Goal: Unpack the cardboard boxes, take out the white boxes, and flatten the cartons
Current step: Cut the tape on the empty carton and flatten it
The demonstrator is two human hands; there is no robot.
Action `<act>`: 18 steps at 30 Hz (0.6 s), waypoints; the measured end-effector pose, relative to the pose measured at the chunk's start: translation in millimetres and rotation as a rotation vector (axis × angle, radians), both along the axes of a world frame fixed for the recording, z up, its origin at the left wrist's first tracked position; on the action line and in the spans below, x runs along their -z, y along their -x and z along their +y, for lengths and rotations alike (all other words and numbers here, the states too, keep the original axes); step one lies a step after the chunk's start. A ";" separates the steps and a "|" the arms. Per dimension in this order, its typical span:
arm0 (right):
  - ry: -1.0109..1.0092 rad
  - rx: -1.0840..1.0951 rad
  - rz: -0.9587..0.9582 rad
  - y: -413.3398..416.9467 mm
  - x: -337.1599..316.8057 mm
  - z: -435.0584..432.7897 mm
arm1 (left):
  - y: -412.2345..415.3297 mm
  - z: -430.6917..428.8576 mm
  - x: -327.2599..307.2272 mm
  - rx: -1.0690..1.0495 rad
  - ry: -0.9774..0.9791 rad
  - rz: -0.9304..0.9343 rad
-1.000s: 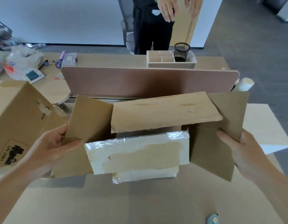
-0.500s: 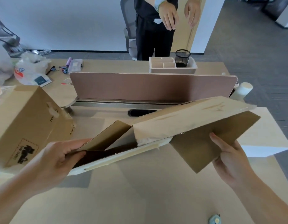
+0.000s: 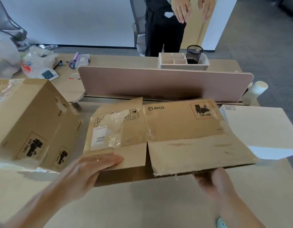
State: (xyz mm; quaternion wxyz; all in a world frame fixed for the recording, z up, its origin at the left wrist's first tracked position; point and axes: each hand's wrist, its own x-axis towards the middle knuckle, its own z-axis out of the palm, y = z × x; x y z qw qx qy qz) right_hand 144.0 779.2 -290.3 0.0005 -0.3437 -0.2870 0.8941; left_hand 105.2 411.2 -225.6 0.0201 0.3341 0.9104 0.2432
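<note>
Flattening is finishing: left hand (image 3: 93, 168) is pressing flat-fingered on the collapsed carton (image 3: 175, 129), right hand (image 3: 213, 181) is supporting it underneath, fingers hidden; standing carton (image 3: 32, 122) at the desk (image 3: 159, 208) left edge is likely waiting next.

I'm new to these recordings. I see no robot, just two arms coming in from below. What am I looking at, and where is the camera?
There is no machine here. A person works bare-handed, and one wide-angle camera on their head looks forward and down, so the arms entering from below are theirs. The left hand lies flat on a flattened carton. The right hand reaches under the carton's near edge, with its fingers hidden. On the desk, a second carton stands unflattened at the left, and a white box lies at the right. Another person stands beyond the pink divider.
</note>
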 end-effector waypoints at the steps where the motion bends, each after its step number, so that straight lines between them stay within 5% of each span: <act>1: 0.013 0.002 -0.034 -5.3 10.2 -3.5 | -3.3 -2.8 16.9 -0.004 0.009 -0.029; 13: 0.112 0.008 -0.353 -62.9 90.2 -20.4 | -28.1 -16.0 160.6 0.001 0.393 -0.210; 18: -0.166 -0.410 -0.620 -87.7 90.6 -21.9 | -34.4 -3.6 195.0 -0.053 0.602 -0.425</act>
